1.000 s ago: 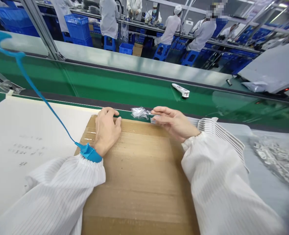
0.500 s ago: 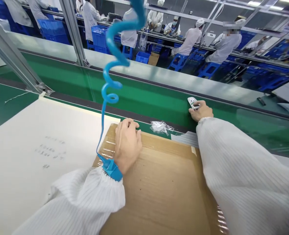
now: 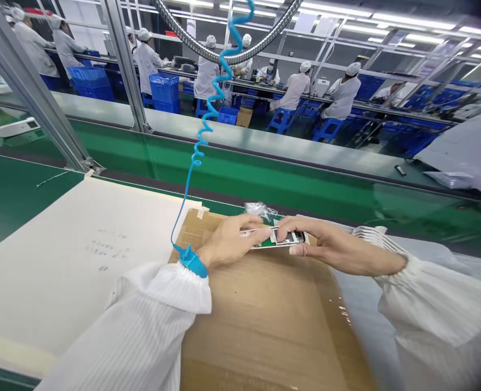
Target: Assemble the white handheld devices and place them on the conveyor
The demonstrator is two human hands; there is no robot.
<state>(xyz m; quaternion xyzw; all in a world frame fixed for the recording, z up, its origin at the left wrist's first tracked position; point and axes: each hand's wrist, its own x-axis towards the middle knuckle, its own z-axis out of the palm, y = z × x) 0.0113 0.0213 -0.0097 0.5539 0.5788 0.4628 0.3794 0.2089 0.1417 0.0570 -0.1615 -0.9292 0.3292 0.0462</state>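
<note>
Between both hands is a long white device housing (image 3: 269, 243) with a green circuit board and a small dark screen inside, held over the far part of a taped cardboard sheet (image 3: 260, 315). My left hand (image 3: 234, 239) grips its left end, thumb along the front edge. On the right end, my right hand (image 3: 317, 241) has its fingers on the screen and its thumb at the near edge. A blue wrist strap (image 3: 192, 262) with a coiled cord (image 3: 208, 114) circles my left wrist. The fingers hide part of the housing.
Crumpled clear plastic (image 3: 260, 209) lies just beyond the cardboard. White paper (image 3: 61, 260) with handwriting covers the left side. A green conveyor belt (image 3: 240, 182) runs across behind, carrying another white device (image 3: 16, 127) at far left. A metal post (image 3: 126, 65) stands beyond; co-workers sit farther back.
My right hand has brought the white housing from the conveyor back over the cardboard. My left hand has left the cardboard's surface and taken hold of the housing's left end. The view has tilted up.
</note>
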